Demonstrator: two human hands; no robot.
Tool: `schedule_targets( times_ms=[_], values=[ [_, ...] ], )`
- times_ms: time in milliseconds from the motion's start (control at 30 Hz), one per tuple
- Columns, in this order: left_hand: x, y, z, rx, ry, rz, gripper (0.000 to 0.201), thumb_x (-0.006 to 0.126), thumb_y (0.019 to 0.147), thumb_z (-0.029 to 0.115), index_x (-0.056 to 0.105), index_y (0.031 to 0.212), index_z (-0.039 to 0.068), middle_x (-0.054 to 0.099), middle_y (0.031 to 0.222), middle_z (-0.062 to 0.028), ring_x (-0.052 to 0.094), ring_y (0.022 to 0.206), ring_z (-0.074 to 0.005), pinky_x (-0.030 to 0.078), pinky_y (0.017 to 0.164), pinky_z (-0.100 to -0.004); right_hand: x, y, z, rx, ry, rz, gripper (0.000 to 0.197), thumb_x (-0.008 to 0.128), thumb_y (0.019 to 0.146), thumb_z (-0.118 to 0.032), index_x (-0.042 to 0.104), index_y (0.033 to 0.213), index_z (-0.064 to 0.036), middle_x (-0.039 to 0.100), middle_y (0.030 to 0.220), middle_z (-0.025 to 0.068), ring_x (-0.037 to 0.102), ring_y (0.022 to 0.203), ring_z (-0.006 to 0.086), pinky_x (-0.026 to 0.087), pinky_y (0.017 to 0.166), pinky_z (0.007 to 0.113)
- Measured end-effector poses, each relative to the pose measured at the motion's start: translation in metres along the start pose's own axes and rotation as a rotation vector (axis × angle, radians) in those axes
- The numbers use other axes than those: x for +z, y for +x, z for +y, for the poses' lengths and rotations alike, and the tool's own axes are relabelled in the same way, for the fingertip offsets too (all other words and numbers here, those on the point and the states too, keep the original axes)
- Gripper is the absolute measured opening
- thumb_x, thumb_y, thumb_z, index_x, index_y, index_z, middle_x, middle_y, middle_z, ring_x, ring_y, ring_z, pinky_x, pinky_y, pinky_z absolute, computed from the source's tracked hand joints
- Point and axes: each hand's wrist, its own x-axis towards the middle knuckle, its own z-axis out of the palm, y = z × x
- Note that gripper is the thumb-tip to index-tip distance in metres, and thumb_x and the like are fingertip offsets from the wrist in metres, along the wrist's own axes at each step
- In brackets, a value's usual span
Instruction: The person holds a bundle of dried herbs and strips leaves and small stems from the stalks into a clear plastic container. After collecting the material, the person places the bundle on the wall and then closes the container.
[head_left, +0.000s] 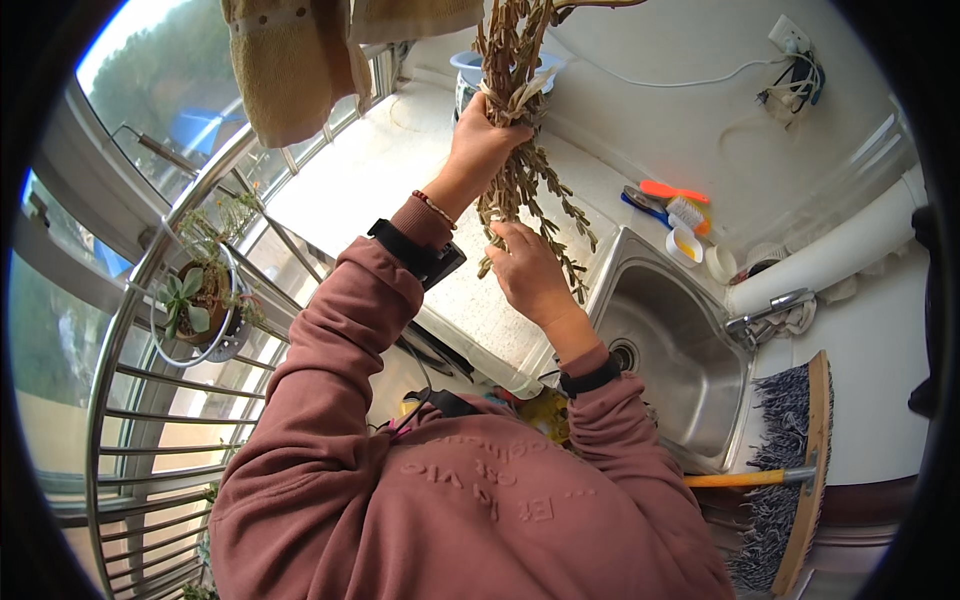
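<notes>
Your white counter [400, 170] runs from the window railing to the steel sink [670, 350], and over it hangs a long bunch of dried, leafy stems [520, 150]. Your left hand [480, 140] has its fingers clamped round the tied part of the bunch; your right hand [530, 275] is lower, fingers pinched together on a trailing sprig. The stems look brittle: a hard tug could snap them or shower bits onto the counter and into the sink. No packages or labels can be made out; only a small white cup [684, 246] with something yellow inside, beside an orange brush [678, 205].
</notes>
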Motion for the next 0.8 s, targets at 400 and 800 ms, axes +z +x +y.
schedule_targets(
  times_ms=[400,800],
  values=[
    [0.003,0.0,-0.004,-0.016,-0.019,0.033,0.045,0.067,0.077,-0.009,0.053,0.119,0.001,0.062,0.105,-0.0048,0.061,0.093,-0.0147,0.052,0.083,-0.0292,0.003,-0.015,-0.009,0.092,0.161,-0.203,0.023,0.066,0.083,-0.014,0.066,0.105,-0.0061,0.066,0.105,0.0088,0.062,0.099,0.0272,0.051,0.084,0.039],
    [0.003,-0.005,-0.001,-0.051,-0.086,-0.006,0.04,0.068,0.079,-0.008,0.054,0.116,0.0,0.063,0.103,-0.0057,0.063,0.091,-0.0153,0.053,0.082,-0.0304,0.008,-0.005,0.001,0.43,1.01,-0.456,0.043,0.068,0.089,-0.025,0.059,0.124,-0.0024,0.062,0.12,0.0179,0.063,0.104,0.0328,0.051,0.09,0.038]
  ],
)
